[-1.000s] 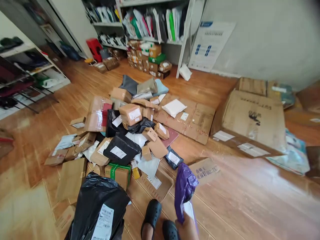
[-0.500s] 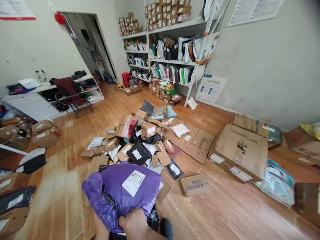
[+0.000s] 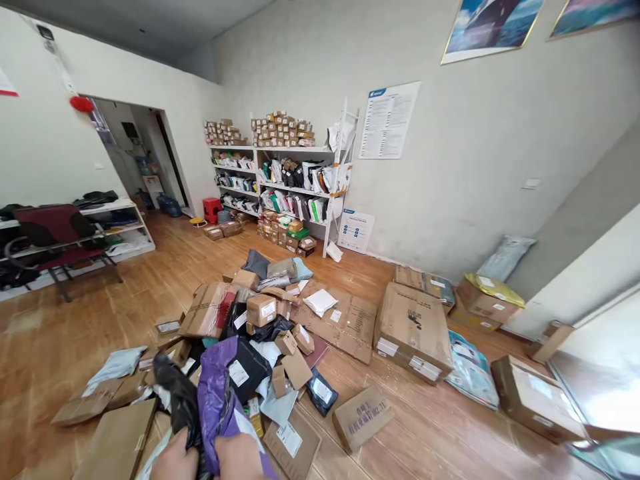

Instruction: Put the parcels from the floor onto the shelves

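Note:
At the bottom of the head view my right hand (image 3: 240,459) is closed on a purple plastic mailing bag (image 3: 217,380), which stands on edge. Just left of it, my left hand (image 3: 175,459) grips crumpled black plastic (image 3: 177,393). Whether the black plastic is a separate parcel or part of the purple bag, I cannot tell. Beyond both hands lies a heap of parcels, among them a black parcel (image 3: 245,370) with a white label and a small brown box (image 3: 261,311). A flat cardboard parcel (image 3: 115,443) lies left of my left hand.
Right of the heap a long brown box (image 3: 363,417) sits on the wooden floor. Farther right stands a large carton (image 3: 413,330) beside a blue-white bag (image 3: 473,370). White shelves (image 3: 295,190) full of parcels line the back wall. A chair (image 3: 55,233) stands at left.
The purple bag has turned from label-up to on edge, and more black plastic shows at its left. The camera view has tilted up and swung right.

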`<state>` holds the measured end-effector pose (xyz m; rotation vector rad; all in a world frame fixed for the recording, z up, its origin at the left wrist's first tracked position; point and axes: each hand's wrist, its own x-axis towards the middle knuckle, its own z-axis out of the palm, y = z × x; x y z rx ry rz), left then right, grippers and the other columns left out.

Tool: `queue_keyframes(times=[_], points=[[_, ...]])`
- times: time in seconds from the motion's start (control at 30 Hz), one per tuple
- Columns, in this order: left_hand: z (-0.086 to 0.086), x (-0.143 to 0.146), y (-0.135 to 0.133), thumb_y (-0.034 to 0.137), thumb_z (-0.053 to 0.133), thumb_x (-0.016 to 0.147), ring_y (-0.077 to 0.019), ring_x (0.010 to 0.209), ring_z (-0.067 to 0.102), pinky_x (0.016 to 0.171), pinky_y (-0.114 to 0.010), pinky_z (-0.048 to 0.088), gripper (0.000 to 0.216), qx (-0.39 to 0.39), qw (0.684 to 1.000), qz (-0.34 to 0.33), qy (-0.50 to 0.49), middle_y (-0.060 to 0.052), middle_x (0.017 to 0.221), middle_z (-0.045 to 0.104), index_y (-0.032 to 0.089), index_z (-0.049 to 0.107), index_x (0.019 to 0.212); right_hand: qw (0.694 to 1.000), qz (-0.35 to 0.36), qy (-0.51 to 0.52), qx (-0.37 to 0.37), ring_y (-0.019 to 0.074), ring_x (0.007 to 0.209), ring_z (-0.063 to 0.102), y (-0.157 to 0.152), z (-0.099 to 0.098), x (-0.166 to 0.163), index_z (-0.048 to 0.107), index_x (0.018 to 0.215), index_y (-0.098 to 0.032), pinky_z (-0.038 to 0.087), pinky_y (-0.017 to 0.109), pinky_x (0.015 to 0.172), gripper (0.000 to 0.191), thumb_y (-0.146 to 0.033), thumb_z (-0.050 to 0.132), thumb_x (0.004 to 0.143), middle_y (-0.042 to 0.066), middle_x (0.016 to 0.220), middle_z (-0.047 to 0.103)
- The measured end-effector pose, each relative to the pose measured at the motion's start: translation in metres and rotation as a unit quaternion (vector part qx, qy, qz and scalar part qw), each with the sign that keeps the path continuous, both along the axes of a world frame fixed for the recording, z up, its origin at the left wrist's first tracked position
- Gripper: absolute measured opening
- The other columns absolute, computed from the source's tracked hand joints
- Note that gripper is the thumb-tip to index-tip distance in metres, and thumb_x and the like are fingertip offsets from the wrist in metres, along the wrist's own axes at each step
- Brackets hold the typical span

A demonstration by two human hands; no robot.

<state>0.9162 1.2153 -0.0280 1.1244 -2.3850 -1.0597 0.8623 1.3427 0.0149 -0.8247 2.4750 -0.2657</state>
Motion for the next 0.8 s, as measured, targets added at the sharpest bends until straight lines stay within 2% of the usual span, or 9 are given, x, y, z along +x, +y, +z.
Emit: queue_keyframes(times=[0.13, 0.2, 0.27, 0.37, 0.5, 0.7, 0.8], points=[[0.036, -0.044, 0.028, 0.028, 0.045, 0.059, -0.0288, 0.07, 0.064, 0.066, -0.035, 0.047, 0.011, 0.0, 0.992, -0.105, 0.065, -0.009, 0.067, 0.069, 0.024, 0.056, 0.059, 0.997, 0.048, 0.019, -0.066, 0.0351, 0.093, 0.068, 0.021, 0.051, -0.021, 0.056, 0.114, -0.014, 0.056, 0.045, 0.081, 0.054, -0.006, 0.06, 0.061, 0.017, 0.104, 0.069], [0.054, -0.069, 0.044, 0.031, 0.044, 0.063, -0.0277, 0.075, 0.063, 0.07, -0.035, 0.047, 0.013, 0.006, 0.984, -0.149, 0.097, -0.009, 0.073, 0.069, 0.025, 0.054, 0.067, 0.995, 0.02, 0.029, -0.089, 0.0347, 0.094, 0.067, 0.038, 0.07, -0.035, 0.052, 0.117, -0.011, 0.055, 0.045, 0.08, 0.055, -0.005, 0.059, 0.063, 0.019, 0.107, 0.067], [0.069, -0.097, 0.064, 0.034, 0.047, 0.064, -0.0239, 0.072, 0.06, 0.068, -0.033, 0.046, 0.016, 0.01, 0.978, -0.156, 0.136, -0.004, 0.073, 0.063, 0.025, 0.05, 0.077, 0.993, -0.016, 0.042, -0.11, 0.034, 0.094, 0.066, 0.057, 0.08, -0.05, 0.05, 0.117, -0.011, 0.055, 0.046, 0.078, 0.051, -0.007, 0.057, 0.066, 0.019, 0.108, 0.064], [0.083, -0.144, 0.099, 0.035, 0.053, 0.061, -0.0178, 0.063, 0.051, 0.062, -0.029, 0.043, 0.025, 0.033, 0.965, -0.143, 0.215, 0.003, 0.068, 0.052, 0.025, 0.042, 0.081, 0.985, -0.047, 0.069, -0.151, 0.0336, 0.091, 0.065, 0.094, 0.087, -0.078, 0.049, 0.114, -0.012, 0.055, 0.047, 0.075, 0.046, -0.013, 0.056, 0.068, 0.017, 0.106, 0.061], [0.092, -0.211, 0.16, 0.04, 0.054, 0.062, -0.0139, 0.06, 0.043, 0.058, -0.026, 0.039, 0.03, 0.052, 0.948, -0.161, 0.27, 0.005, 0.067, 0.043, 0.024, 0.041, 0.084, 0.974, -0.036, 0.103, -0.2, 0.0333, 0.089, 0.064, 0.159, 0.096, -0.132, 0.048, 0.113, -0.011, 0.055, 0.047, 0.075, 0.048, -0.017, 0.056, 0.067, 0.017, 0.106, 0.059], [0.093, -0.301, 0.275, 0.042, 0.052, 0.059, -0.0139, 0.06, 0.042, 0.057, -0.025, 0.039, 0.031, 0.057, 0.946, -0.145, 0.284, 0.005, 0.067, 0.042, 0.024, 0.038, 0.08, 0.976, 0.004, 0.074, -0.204, 0.0357, 0.099, 0.063, 0.273, 0.107, -0.227, 0.049, 0.117, -0.007, 0.055, 0.05, 0.076, 0.049, -0.013, 0.055, 0.069, 0.022, 0.111, 0.06], [0.094, -0.34, 0.326, 0.033, 0.048, 0.058, -0.015, 0.064, 0.047, 0.061, -0.026, 0.041, 0.028, 0.05, 0.954, -0.124, 0.267, 0.003, 0.07, 0.046, 0.024, 0.039, 0.083, 0.957, -0.045, 0.035, -0.285, 0.0329, 0.097, 0.065, 0.326, 0.101, -0.28, 0.055, 0.111, -0.011, 0.054, 0.048, 0.08, 0.046, -0.008, 0.054, 0.065, 0.018, 0.109, 0.065]])
